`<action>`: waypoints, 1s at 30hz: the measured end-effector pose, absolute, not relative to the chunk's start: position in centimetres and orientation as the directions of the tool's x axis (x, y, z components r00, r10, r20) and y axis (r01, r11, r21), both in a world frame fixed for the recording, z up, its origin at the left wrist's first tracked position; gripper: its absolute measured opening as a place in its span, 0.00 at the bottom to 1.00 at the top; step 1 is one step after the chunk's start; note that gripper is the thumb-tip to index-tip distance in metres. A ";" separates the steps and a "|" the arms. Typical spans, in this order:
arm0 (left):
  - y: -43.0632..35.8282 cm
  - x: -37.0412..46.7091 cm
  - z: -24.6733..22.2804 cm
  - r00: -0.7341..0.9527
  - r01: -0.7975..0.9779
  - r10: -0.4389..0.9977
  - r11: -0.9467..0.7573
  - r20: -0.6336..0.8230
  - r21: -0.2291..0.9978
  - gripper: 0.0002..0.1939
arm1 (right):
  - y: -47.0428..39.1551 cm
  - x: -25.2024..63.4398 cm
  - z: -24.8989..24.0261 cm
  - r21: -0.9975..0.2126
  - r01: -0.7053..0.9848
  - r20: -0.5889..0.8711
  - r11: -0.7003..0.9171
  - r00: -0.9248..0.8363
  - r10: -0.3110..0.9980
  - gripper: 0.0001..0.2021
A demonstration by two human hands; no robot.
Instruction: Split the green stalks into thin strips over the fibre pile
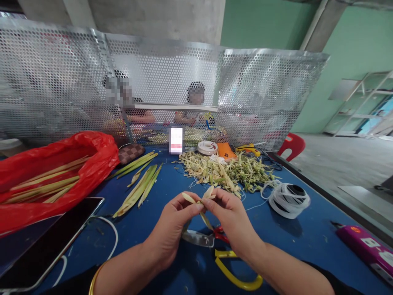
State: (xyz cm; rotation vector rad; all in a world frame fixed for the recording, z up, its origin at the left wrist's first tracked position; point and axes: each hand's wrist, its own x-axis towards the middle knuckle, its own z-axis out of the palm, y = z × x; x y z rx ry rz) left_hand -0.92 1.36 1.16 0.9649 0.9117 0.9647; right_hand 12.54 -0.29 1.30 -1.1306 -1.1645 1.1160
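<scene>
My left hand [175, 221] and my right hand [231, 219] meet over the middle of the table. Between their fingertips is a pale yellow-green leaf strip [188, 198], bent, with ends sticking out up and down. Both hands pinch it, thumbs against forefingers. Under them on the table lies a metal blade [198, 238] by a red handle [221, 235], partly hidden by my right hand. A curved yellow handle [239, 276] lies nearer to me; whether it belongs to the same tool I cannot tell. Beyond my hands spreads a pile of small folded leaf pieces [215, 170].
Long leaves [139, 190] lie left of centre, beside a red plastic bag [101, 149] with more leaves. A tablet [52, 246] fills the near left. To the right are a white ribbon roll [288, 200] and a purple tool [365, 250]. Behind a perforated screen [166, 69] sit people.
</scene>
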 end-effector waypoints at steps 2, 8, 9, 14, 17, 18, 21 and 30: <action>1.5 -1.0 1.3 0.303 -0.210 0.935 0.254 -0.184 0.944 0.06 | -0.2 12.6 1.2 -0.993 -0.095 0.069 0.074 0.056 0.996 0.11; 1.9 -1.2 1.5 0.314 -0.144 0.933 0.232 -0.178 0.962 0.08 | 0.0 12.8 1.0 -0.987 -0.154 0.034 0.046 0.080 0.996 0.12; 1.9 -1.2 1.5 0.305 -0.136 0.935 0.230 -0.180 0.964 0.08 | 0.0 12.8 1.0 -0.986 -0.159 0.030 0.043 0.087 0.996 0.12; 1.6 -1.0 1.9 0.293 -0.123 0.934 0.247 -0.203 0.961 0.08 | 0.1 12.6 0.9 -0.977 -0.213 0.013 0.025 0.057 0.998 0.11; 1.4 -0.8 2.2 0.291 -0.133 0.941 0.218 -0.172 0.967 0.07 | 0.0 12.6 1.0 -0.968 -0.252 0.004 0.009 0.022 1.000 0.10; 1.4 -0.7 2.2 0.298 -0.132 0.940 0.212 -0.166 0.968 0.06 | 0.0 12.7 1.1 -0.967 -0.255 0.004 0.007 0.013 1.000 0.10; 1.5 -0.6 2.1 0.313 -0.118 0.936 0.208 -0.163 0.971 0.06 | 0.1 12.6 1.0 -0.968 -0.253 0.007 0.008 0.006 1.000 0.09; 2.4 -1.2 1.2 0.321 -0.130 0.931 0.227 -0.176 0.965 0.05 | 0.4 12.8 0.6 -0.985 -0.157 0.080 0.078 -0.006 0.997 0.07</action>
